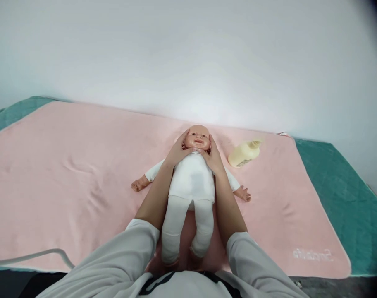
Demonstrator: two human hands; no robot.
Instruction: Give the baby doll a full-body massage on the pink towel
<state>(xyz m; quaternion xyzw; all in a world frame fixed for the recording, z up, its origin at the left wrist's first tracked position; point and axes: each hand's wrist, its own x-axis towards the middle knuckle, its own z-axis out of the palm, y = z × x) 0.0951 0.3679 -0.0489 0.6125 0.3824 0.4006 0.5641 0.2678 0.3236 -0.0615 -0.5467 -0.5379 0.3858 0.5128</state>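
A bald plastic baby doll in white cloth clothes (193, 176) lies face up on the pink fabric mat (83, 174), long axis running away from the person, head farthest. Partly curled, the left hand (177, 150) and right hand (213, 156) hold its head between them, equally near, thumbs under the chin.

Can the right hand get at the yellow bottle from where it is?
Probably yes: the yellow bottle is just to its right, with only pink mat showing between. The right hand would likely need to leave the doll's head first.
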